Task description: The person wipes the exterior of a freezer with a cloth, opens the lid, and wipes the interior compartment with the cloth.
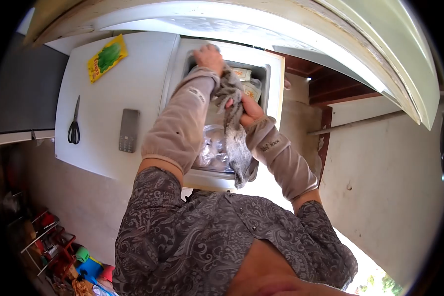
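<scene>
A long grey cloth (234, 126) hangs over the open compartment of a white chest (175, 93). At the compartment's far left corner, my left hand (209, 58) is closed on the cloth's upper end. My right hand (250, 109) grips the same cloth around its middle, with its fingers curled, and the dark, dirty-looking lower end hangs toward me. Inside the compartment lie clear plastic bags (213, 148) with pale contents near the front. Packages with orange marks (251, 91) lie at the back right, partly behind the cloth.
On the white top to the left are black-handled scissors (74, 129), a grey phone-like device (129, 130) and a yellow packet (107, 57). A raised lid (380, 54) arches overhead. A rack with coloured items (52, 241) stands low at the left.
</scene>
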Motion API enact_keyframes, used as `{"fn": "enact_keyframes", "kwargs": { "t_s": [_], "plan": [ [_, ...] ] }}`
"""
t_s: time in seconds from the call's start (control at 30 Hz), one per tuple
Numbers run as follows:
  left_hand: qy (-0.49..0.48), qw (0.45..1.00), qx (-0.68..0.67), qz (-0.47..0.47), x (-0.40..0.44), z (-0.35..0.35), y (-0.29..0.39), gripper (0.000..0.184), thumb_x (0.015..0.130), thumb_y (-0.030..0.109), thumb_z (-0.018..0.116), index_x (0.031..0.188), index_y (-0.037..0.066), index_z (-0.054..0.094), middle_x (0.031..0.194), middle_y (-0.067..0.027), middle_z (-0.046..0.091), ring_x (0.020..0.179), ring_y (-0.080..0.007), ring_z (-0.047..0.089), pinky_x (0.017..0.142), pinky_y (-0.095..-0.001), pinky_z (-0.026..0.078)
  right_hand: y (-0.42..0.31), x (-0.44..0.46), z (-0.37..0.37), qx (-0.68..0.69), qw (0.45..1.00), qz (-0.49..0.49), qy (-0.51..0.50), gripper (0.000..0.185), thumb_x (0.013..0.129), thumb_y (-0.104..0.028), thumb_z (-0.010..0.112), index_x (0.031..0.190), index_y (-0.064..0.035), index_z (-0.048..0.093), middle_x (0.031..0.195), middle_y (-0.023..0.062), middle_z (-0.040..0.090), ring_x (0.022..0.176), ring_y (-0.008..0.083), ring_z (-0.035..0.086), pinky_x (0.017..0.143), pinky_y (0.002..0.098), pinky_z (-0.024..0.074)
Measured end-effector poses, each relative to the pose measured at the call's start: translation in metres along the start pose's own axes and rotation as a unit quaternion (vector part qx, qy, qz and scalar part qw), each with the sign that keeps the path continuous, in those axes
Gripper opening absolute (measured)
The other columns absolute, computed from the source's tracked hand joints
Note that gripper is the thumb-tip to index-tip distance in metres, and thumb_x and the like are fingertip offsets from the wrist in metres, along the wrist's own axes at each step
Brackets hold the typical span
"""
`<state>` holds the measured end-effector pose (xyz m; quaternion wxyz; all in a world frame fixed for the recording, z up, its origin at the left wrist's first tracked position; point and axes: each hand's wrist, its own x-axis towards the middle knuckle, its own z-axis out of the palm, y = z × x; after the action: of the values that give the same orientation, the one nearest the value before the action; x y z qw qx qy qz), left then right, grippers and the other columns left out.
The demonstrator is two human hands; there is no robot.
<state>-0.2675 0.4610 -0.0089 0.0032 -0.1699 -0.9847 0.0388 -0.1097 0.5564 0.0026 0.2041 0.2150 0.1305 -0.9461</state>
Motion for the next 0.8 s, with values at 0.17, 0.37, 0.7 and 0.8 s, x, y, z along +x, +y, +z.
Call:
{"fn": "enact_keyframes", "kwargs": {
  "t_s": [0.17,0.37,0.7,0.8],
  "plan": [
    [0.005,0.995,-0.061,-0.077,0.006,0.023,-0.037,0.029,0.090,0.021,0.043,0.110,0.014,0.064,0.118,-0.0071,0.054,0.112,-0.0273,0.048,0.090,-0.0529,0.035,0.015,0.004,0.047,-0.077,0.996,0.004,0.039,0.018,0.092,-0.012,0.053,0.104,-0.0021,0.059,0.091,0.0079,0.065,0.069,0.0146,0.062,0.068,0.0277,0.0548],
    [0.110,0.993,-0.035,0.031,0.014,0.034,0.004,0.031,0.088,0.021,0.044,0.107,0.008,0.063,0.110,-0.0082,0.054,0.104,-0.0260,0.047,0.085,-0.0438,0.038,-0.010,0.014,-0.031,0.001,0.999,0.025,-0.041,0.027,0.094,-0.013,0.050,0.116,0.0012,0.054,0.107,0.0133,0.064,0.094,0.0236,0.063,0.088,0.0376,0.0527],
    [-0.044,0.992,-0.015,-0.121,0.010,0.031,-0.065,0.036,0.089,0.022,0.046,0.117,0.001,0.058,0.120,-0.0171,0.053,0.099,-0.0311,0.063,0.079,-0.0419,0.052,0.018,0.041,0.035,-0.087,0.994,0.055,-0.038,0.017,0.092,-0.009,0.051,0.103,0.0030,0.056,0.087,0.0094,0.063,0.068,0.0150,0.061,0.061,0.0246,0.0537],
    [-0.051,0.992,-0.035,-0.113,0.000,0.027,-0.062,0.039,0.089,0.022,0.046,0.120,-0.001,0.054,0.121,-0.0198,0.052,0.097,-0.0335,0.063,0.078,-0.0422,0.052,0.025,0.035,0.031,-0.086,0.994,0.056,-0.022,0.017,0.092,-0.009,0.049,0.101,0.0021,0.057,0.087,0.0087,0.063,0.068,0.0133,0.061,0.061,0.0242,0.0536]
  ]
}}
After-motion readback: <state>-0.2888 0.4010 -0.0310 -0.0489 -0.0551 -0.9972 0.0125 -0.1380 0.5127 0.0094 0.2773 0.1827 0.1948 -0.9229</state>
